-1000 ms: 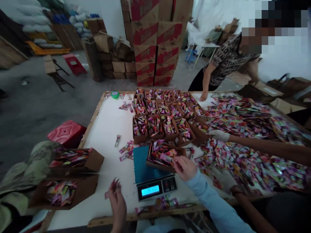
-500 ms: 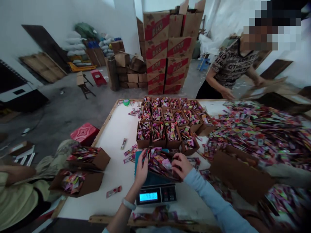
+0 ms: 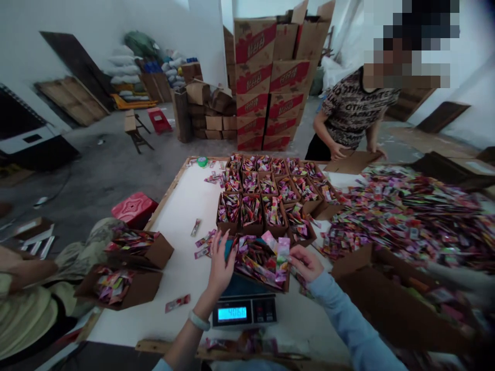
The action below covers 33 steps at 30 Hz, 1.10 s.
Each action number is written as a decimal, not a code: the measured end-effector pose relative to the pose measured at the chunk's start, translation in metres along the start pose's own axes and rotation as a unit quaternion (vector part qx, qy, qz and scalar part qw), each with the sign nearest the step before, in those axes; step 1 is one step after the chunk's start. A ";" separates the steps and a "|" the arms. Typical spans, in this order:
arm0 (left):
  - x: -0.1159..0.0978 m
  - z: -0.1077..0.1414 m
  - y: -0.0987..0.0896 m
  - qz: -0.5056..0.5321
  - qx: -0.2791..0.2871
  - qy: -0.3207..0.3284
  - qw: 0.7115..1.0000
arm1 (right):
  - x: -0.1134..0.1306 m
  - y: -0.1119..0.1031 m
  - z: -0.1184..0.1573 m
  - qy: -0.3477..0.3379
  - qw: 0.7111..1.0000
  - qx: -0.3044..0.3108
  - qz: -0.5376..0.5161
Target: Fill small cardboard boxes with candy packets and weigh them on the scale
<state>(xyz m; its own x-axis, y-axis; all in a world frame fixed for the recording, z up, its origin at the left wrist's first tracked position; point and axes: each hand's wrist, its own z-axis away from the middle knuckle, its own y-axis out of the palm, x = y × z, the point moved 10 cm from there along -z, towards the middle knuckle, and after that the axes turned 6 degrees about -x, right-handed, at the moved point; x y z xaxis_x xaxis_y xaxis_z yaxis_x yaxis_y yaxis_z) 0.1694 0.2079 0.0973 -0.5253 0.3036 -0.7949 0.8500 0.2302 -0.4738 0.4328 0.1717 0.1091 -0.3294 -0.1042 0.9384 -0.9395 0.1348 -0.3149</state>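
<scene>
My left hand stands upright at the left side of a small cardboard box, fingers stretched out. Whether it touches the box is hard to make out. The box is full of small colourful packets and sits on a digital scale with a lit blue display. At the box's right edge, my right hand pinches a pink and green packet over the contents. A light bracelet circles my left wrist.
Several filled boxes stand in rows behind the scale. A large heap of packets spreads to the right, with an open carton before it. Two filled boxes are at left. A co-worker handles cardboard across the table.
My right hand has drawn back to the right and now shows a packet in its fingers. The left hand's fingers have straightened. The co-worker has moved left with a cardboard piece. The scale reading differs.
</scene>
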 end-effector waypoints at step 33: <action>0.132 0.067 -0.047 0.127 -0.096 -0.249 0.955 | -0.048 0.058 -0.013 -0.091 0.921 0.124 0.357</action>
<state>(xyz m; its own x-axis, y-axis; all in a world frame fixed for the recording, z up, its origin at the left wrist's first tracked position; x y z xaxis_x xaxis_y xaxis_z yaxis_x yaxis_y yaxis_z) 0.0632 0.1748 -0.0108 -0.1791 -0.0944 -0.9793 0.8994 0.3878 -0.2019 0.3953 0.1974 0.0481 -0.8613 -0.2421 0.4466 -0.4615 0.0052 -0.8871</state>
